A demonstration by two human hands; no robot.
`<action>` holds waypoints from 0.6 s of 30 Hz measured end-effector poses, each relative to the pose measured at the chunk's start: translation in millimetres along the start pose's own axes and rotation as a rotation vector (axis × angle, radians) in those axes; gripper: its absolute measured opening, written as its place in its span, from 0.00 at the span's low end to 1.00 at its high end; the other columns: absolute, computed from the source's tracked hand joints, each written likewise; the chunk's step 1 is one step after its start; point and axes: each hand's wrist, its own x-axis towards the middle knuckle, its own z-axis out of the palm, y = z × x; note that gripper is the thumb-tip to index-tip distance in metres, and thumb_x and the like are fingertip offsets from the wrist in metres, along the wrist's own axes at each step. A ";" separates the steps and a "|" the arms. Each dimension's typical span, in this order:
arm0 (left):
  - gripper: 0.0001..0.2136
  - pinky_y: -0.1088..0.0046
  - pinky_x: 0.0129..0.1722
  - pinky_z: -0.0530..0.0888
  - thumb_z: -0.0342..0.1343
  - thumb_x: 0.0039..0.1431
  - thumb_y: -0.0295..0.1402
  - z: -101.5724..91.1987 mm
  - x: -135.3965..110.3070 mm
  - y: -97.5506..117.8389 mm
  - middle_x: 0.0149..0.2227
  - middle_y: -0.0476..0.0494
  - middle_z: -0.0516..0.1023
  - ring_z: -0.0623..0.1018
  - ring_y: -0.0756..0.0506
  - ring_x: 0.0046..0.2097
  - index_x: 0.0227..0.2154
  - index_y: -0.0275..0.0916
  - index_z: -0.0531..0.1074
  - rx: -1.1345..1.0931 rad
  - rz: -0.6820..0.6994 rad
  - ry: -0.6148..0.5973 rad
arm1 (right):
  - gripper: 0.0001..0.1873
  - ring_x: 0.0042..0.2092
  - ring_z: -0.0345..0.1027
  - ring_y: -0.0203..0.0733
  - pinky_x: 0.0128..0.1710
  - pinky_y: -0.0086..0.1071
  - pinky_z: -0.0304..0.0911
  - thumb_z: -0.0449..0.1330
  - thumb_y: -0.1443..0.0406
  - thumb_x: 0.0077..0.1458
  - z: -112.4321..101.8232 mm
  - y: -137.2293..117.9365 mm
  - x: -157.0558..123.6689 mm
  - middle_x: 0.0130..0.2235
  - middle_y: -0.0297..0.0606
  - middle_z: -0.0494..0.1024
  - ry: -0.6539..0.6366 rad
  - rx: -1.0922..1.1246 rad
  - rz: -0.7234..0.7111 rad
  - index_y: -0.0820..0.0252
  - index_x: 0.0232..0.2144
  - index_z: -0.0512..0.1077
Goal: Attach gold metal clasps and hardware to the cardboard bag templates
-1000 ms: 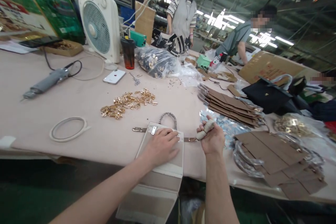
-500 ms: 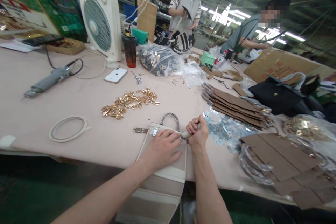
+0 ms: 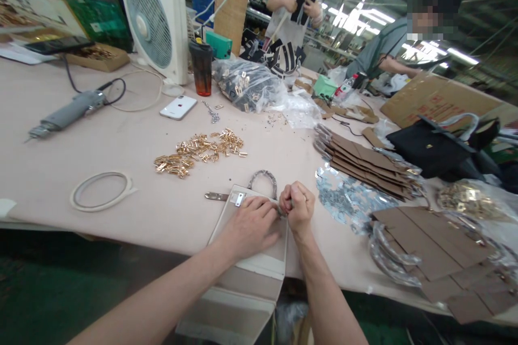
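A beige bag panel (image 3: 263, 260) lies over the front edge of the table, its lower part hanging down. My left hand (image 3: 253, 226) rests flat on it with fingers stretched, tips near its upper right corner. My right hand (image 3: 298, 206) is a fist at that corner, around a hand tool whose pale handle showed a moment ago; the fingers now hide most of it and its tip. Left of my fingers, a small silver metal plate (image 3: 239, 199) sits on the panel. A wrapped handle loop (image 3: 264, 173) and a brown strap (image 3: 216, 196) stick out from the panel's top.
Gold hardware (image 3: 198, 152) and a tape roll (image 3: 101, 192) lie left, beyond them a phone (image 3: 178, 107), electric screwdriver (image 3: 68, 113), tumbler (image 3: 200, 67) and fan (image 3: 156, 21). Rightward are silver plates (image 3: 343, 199) and brown bag pieces (image 3: 437, 242). Two people work across the table.
My right fist has turned and shifted slightly left, covering the tool's handle. My left hand stays on the panel. The person opposite now holds a dark piece up with both hands.
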 end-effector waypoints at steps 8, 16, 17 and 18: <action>0.29 0.49 0.71 0.54 0.63 0.60 0.41 1.2 -2.2 -1.7 0.64 0.41 0.72 0.65 0.33 0.68 0.63 0.44 0.66 0.032 0.001 0.029 | 0.20 0.23 0.58 0.37 0.26 0.35 0.58 0.58 0.54 0.63 0.9 -7.6 -24.8 0.21 0.31 0.64 0.019 -0.131 -0.223 0.54 0.21 0.66; 0.26 0.52 0.70 0.56 0.60 0.63 0.47 -0.6 -3.0 -0.3 0.64 0.43 0.73 0.66 0.35 0.67 0.61 0.41 0.69 0.105 -0.016 0.020 | 0.19 0.17 0.49 0.32 0.17 0.27 0.48 0.56 0.61 0.65 -5.8 -19.8 -30.7 0.17 0.25 0.57 0.103 0.242 -0.347 0.56 0.21 0.64; 0.27 0.52 0.70 0.56 0.60 0.63 0.47 -0.3 -3.2 -0.6 0.65 0.43 0.73 0.66 0.35 0.67 0.61 0.41 0.69 0.104 -0.014 0.021 | 0.19 0.18 0.49 0.32 0.18 0.27 0.48 0.56 0.61 0.65 -3.7 -16.2 -33.7 0.17 0.26 0.57 0.089 0.235 -0.341 0.56 0.21 0.65; 0.27 0.52 0.70 0.56 0.60 0.63 0.47 0.1 -3.4 -1.1 0.65 0.42 0.73 0.67 0.35 0.67 0.61 0.41 0.69 0.101 -0.009 0.023 | 0.19 0.18 0.50 0.32 0.18 0.27 0.49 0.56 0.61 0.66 -1.3 -12.3 -36.4 0.17 0.26 0.57 0.084 0.219 -0.340 0.57 0.22 0.65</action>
